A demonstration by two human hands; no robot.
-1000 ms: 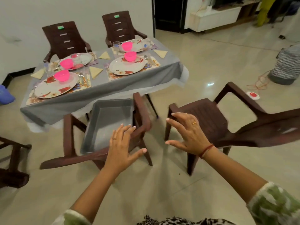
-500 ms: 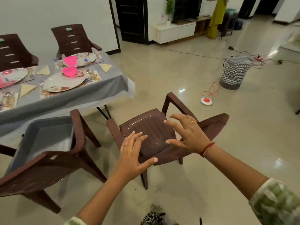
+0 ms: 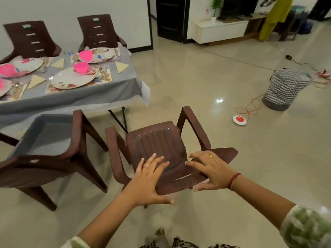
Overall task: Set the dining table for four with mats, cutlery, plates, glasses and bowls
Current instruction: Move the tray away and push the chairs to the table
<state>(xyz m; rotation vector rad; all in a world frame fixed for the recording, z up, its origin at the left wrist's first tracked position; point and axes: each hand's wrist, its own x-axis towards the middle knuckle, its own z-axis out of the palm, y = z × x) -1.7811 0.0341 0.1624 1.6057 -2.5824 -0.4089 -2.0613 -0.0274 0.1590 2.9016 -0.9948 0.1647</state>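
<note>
The dining table (image 3: pixel 89 97) under a grey cloth stands at the upper left. On it lie floral mats (image 3: pixel 106 80), patterned plates (image 3: pixel 71 79), pink bowls (image 3: pixel 81 67), folded yellow napkins (image 3: pixel 121 66) and cutlery (image 3: pixel 102 71); any glasses are too blurred to make out. In front of me is an empty brown plastic chair (image 3: pixel 157 140). My left hand (image 3: pixel 150 178) and my right hand (image 3: pixel 212 169) lie spread over the top of its backrest, fingers straight and thumbs under the edge. Neither hand holds any tableware.
A second brown chair (image 3: pixel 80 133) at the left carries an empty grey tub (image 3: pixel 44 133). Two more chairs (image 3: pixel 100 31) stand behind the table. On the floor to the right are a zigzag basket (image 3: pixel 284 88), a red-and-white button device (image 3: pixel 239 120) and cables.
The view has swung right, from the chair with the tub to the empty chair. Both hands have come down and forward onto that chair's backrest.
</note>
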